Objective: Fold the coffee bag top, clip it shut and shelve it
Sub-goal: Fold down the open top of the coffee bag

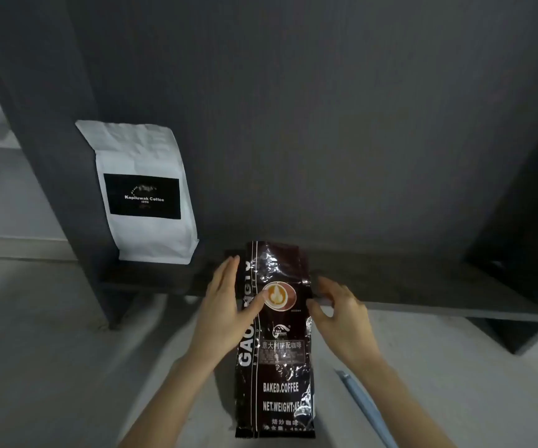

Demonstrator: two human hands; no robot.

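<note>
1. Far left: a white coffee bag [146,192] with a black label stands upright on the dark shelf [423,286], against the left side panel, its top folded flat.
2. My left hand [225,313] is open, fingers straight and together, lying along the left edge of the dark coffee bag [274,344]. The thumb reaches across onto the bag's front, near the printed cup. Nothing is gripped; the hand is pressed flat beside and on the bag.
3. The dark coffee bag lies flat on the pale floor [51,350], lengthwise away from me. Its top end reaches the shelf's front edge and overlaps it. The foil is creased near the top; I cannot tell whether it is folded.
4. My right hand [342,315] is at the bag's right edge, fingers loosely curled and spread, thumb near the edge. Whether it touches the bag, I cannot tell; it holds nothing.
5. Right of my right forearm: a long pale blue clip [366,405] lies on the floor, apart from the bag.
</note>
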